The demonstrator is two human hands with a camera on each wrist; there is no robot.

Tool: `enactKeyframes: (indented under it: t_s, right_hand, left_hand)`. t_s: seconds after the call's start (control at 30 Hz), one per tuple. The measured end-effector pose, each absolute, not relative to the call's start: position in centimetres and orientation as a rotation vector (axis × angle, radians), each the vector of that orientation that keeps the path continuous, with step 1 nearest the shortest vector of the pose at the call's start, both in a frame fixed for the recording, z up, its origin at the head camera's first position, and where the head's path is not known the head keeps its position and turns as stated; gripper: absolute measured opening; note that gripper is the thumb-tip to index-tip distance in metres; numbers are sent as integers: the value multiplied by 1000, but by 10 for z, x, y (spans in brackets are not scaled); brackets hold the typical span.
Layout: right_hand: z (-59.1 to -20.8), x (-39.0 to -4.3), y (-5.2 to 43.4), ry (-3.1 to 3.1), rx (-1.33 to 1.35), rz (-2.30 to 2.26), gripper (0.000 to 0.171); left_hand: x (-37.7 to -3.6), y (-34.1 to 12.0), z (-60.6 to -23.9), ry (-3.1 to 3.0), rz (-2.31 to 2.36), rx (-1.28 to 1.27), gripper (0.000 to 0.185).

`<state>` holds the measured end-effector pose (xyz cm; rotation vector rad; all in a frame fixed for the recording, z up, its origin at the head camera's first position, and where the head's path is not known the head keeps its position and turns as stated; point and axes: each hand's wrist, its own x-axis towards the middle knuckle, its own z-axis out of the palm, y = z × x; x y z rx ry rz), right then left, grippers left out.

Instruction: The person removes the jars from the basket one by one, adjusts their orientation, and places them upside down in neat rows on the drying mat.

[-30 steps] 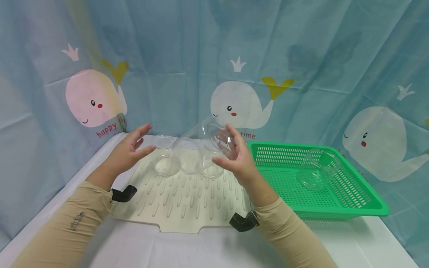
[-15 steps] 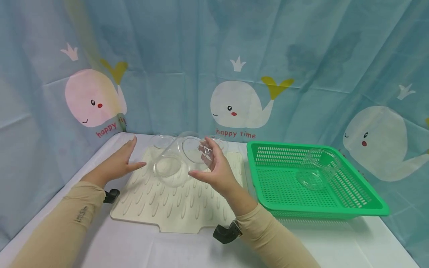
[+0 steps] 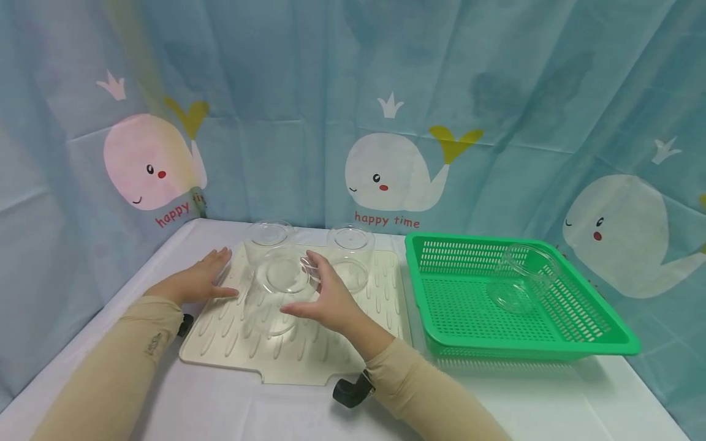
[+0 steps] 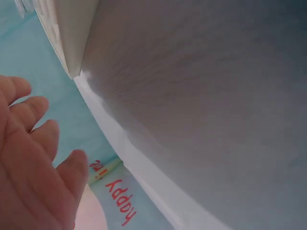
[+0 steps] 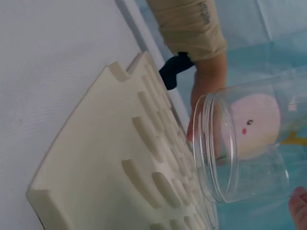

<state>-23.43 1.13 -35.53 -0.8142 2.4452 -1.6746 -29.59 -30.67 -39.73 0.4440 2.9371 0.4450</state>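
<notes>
Front jar (image 3: 270, 315): mouth down over the pale board (image 3: 309, 362), rim contact hard to confirm; early release could tip it.
Right hand (image 3: 333, 303): curled round that jar; a drift backward could clip the rear-left jar (image 3: 269, 234).
Left hand (image 3: 198, 278): fingers outstretched, empty, steadying nothing.

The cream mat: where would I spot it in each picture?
Head: the mat lies below and left of centre.
Left wrist: only an edge of it shows, upper left.
Right wrist: it slants through the middle and lower left.
Shared landmark: the pink whale, left in head, partly showing bottom left in left wrist, right in right wrist.
</notes>
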Motion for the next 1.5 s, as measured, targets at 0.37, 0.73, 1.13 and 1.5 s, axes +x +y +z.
enactKeyframes:
  t_s: [0.37,0.73,1.13,1.5]
  right_hand:
    - [-366,-237,-6,2516,-792,-1510,103]
    - [-373,-238,-19,2589,-873,-1370,103]
    - [-365,-241,-15,2530,-897,-1327,111]
    - [-294,-234,35,2410,-967,-1543,92]
  left_hand:
    - [-302,-301,-404,2824,385,430,121]
    - [-304,-304,-405,2768,391,519,117]
    - [-309,-308,-410,2766,413,526,114]
    - [-307,-305,-410,2763,405,489,122]
